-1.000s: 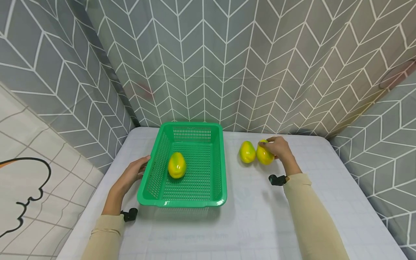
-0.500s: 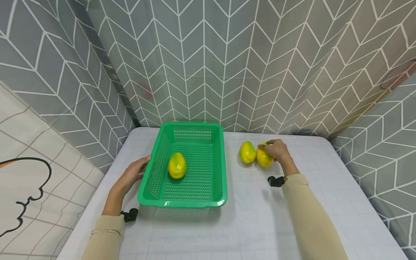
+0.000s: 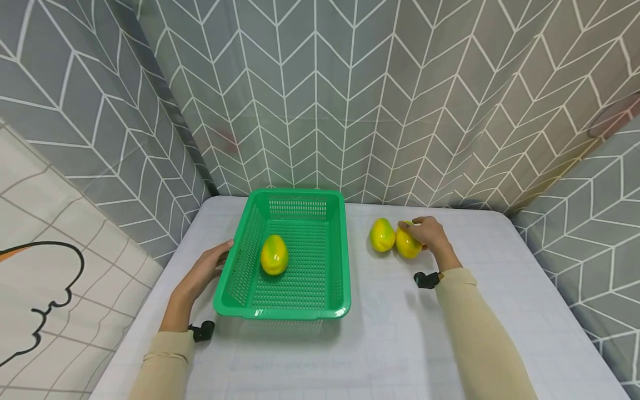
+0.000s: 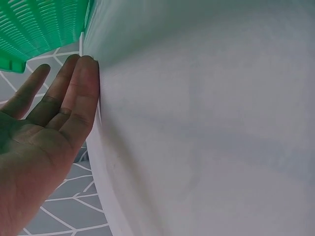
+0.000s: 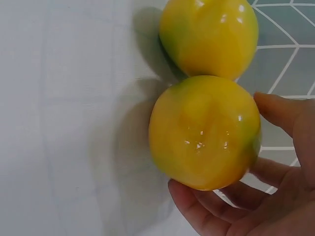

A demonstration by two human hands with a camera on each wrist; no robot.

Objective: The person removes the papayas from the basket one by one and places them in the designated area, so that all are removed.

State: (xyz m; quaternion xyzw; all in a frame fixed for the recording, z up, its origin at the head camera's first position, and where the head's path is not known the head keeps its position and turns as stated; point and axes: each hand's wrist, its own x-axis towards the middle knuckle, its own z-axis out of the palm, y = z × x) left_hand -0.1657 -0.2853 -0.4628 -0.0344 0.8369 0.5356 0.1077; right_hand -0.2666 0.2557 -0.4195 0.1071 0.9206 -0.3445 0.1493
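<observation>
My right hand (image 3: 429,236) has its fingers and thumb round a yellow papaya (image 5: 204,132) with green patches, which sits on the table. A second papaya (image 3: 382,235) lies against its left side. Inside a green plastic basket (image 3: 280,314), left of these two, another papaya (image 3: 274,255) lies towards the left wall. My left hand (image 3: 205,269) is at the basket's left side, fingertips by the rim in the head view. In the left wrist view its fingers (image 4: 81,101) are nearly straight with nothing in them; whether they touch the basket I cannot tell.
A white cloth covers the table (image 3: 380,344). Grey curtains (image 3: 320,100) with white chevron lines hang behind its back edge and at both sides. The basket's far rim is near that back edge. A small black camera (image 3: 426,280) is worn on each wrist.
The papaya in my right hand has shifted slightly towards me, beside the other one. My left hand and the basket keep their places.
</observation>
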